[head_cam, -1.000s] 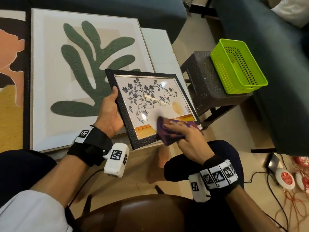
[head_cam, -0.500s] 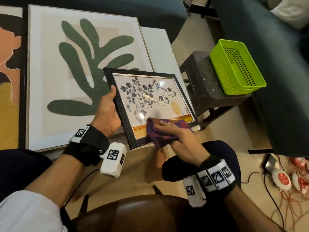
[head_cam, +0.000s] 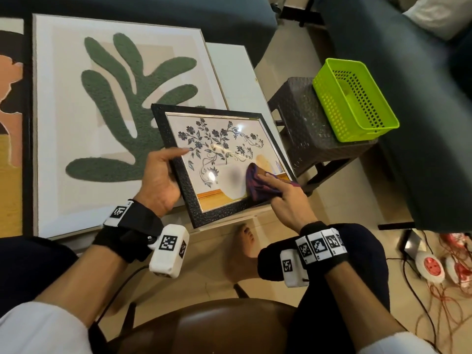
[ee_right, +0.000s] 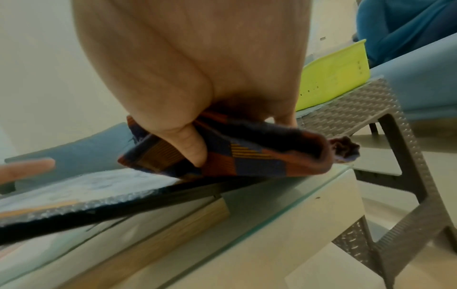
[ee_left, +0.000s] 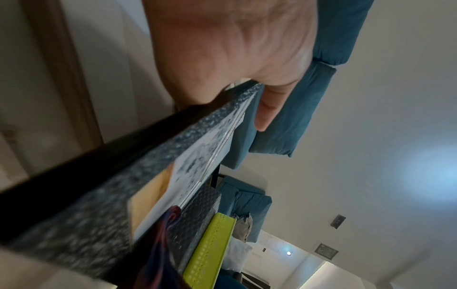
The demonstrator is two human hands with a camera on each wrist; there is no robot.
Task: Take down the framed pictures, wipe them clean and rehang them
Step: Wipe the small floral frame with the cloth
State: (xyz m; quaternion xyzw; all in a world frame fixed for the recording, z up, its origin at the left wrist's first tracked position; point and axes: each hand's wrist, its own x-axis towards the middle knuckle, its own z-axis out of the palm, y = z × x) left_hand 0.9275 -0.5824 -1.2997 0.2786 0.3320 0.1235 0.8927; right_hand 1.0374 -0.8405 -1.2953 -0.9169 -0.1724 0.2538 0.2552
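Observation:
A small black-framed flower picture (head_cam: 219, 154) is tilted above the front edge of the glass table. My left hand (head_cam: 163, 175) grips its left edge, thumb lying on the glass front, fingers hidden behind; the frame (ee_left: 103, 195) fills the left wrist view below my palm (ee_left: 230, 48). My right hand (head_cam: 286, 198) holds a folded purple and orange cloth (head_cam: 258, 185) and presses it on the picture's lower right corner. In the right wrist view my thumb and fingers pinch the cloth (ee_right: 247, 154) against the frame (ee_right: 74, 207).
A large leaf picture (head_cam: 115, 118) and another large picture (head_cam: 10, 123) lie flat on the glass table (head_cam: 235, 70). A lime basket (head_cam: 355, 98) sits on a grey stool (head_cam: 306, 123) to the right. Dark sofas stand behind and right. Cables and sockets (head_cam: 431, 264) lie on the floor.
My right hand has slid the cloth rightward across the lower glass to the picture's lower right corner. My left thumb now lies farther over the glass.

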